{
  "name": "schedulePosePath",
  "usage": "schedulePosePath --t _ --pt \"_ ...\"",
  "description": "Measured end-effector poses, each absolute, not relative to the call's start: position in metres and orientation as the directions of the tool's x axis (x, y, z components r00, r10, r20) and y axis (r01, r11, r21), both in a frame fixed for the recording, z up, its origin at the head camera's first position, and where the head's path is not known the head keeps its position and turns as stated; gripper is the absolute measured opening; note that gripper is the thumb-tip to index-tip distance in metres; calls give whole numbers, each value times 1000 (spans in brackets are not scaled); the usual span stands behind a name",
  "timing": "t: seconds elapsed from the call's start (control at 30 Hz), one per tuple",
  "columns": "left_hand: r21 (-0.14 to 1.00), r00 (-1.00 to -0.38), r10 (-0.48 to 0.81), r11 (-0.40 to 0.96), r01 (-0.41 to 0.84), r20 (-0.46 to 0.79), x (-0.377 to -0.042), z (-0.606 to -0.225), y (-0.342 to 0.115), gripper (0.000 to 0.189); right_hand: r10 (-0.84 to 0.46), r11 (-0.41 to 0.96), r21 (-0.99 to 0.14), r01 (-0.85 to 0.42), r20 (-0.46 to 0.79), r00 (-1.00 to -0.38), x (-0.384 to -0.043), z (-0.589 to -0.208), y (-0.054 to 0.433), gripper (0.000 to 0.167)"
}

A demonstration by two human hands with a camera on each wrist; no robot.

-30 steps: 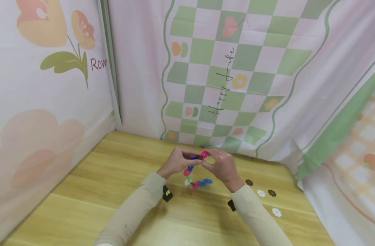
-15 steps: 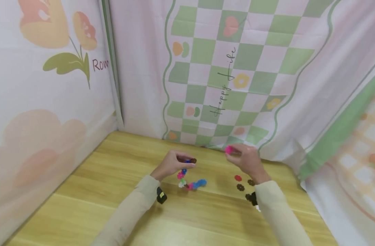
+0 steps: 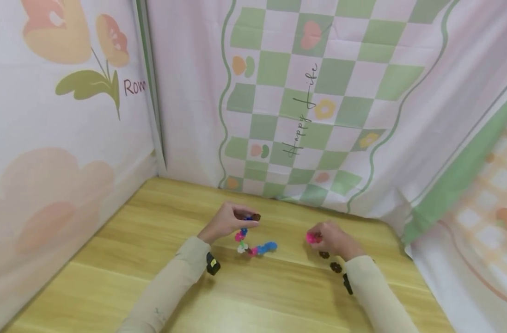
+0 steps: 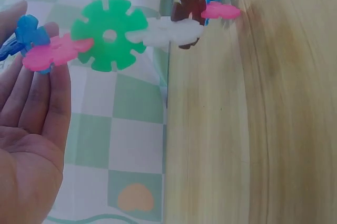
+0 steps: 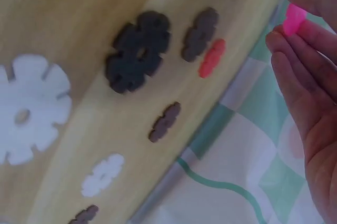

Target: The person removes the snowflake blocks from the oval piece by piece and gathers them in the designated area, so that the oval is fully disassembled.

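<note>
My left hand (image 3: pixel 225 222) pinches one end of a chain of interlocked snowflake discs, with a brown disc (image 3: pixel 256 217) jutting past its fingertips. In the left wrist view the chain runs away from the hand through blue, a pink disc (image 4: pixel 50 58), a green disc (image 4: pixel 113 55), a white disc (image 4: pixel 168 33) and brown to pink and blue. My right hand (image 3: pixel 332 238) holds a single pink snowflake disc (image 5: pixel 294 19) between thumb and fingers, low over the loose pieces. A red disc (image 5: pixel 212 58) lies on the table near that hand.
Loose discs lie about the right side of the wooden table (image 3: pixel 253 291): a white disc (image 5: pixel 42 103), a dark disc (image 5: pixel 139 52) and several brown ones such as a brown disc (image 3: pixel 335 267). A checked cloth (image 3: pixel 303 115) hangs behind the table.
The hands have moved apart; the pink disc came away from the chain in my right hand. That hand went right, then down toward the red disc. My left hand shifted slightly left with the chain.
</note>
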State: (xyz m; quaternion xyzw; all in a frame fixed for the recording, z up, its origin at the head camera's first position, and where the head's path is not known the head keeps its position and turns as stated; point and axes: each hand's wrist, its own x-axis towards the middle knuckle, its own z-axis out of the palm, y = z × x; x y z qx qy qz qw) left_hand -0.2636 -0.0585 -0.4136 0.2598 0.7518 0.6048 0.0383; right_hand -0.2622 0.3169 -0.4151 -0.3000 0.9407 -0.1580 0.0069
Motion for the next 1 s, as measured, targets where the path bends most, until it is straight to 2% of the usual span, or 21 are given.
schedulePosePath --t 0.2,0.4,0.6,0.73,1.0 --pt "929 -846 469 126 347 252 -261 -414 -57 34 -582 762 -328 -558 31 -813 -264 -427 318 3" --pt "931 -847 475 137 337 237 -259 -412 -56 35 -609 747 -317 -585 29 -793 -265 -433 319 4" --pt "927 -849 482 170 335 218 -260 -408 -56 37 -552 785 -288 -549 81 -830 -263 -417 313 30" --pt "911 -839 494 195 364 230 -263 -408 -55 39 -532 751 -370 -547 151 -833 -258 -393 298 38" --pt "870 -805 527 223 439 272 -262 -405 -51 49 -602 568 -571 -593 203 -772 -243 -350 241 43"
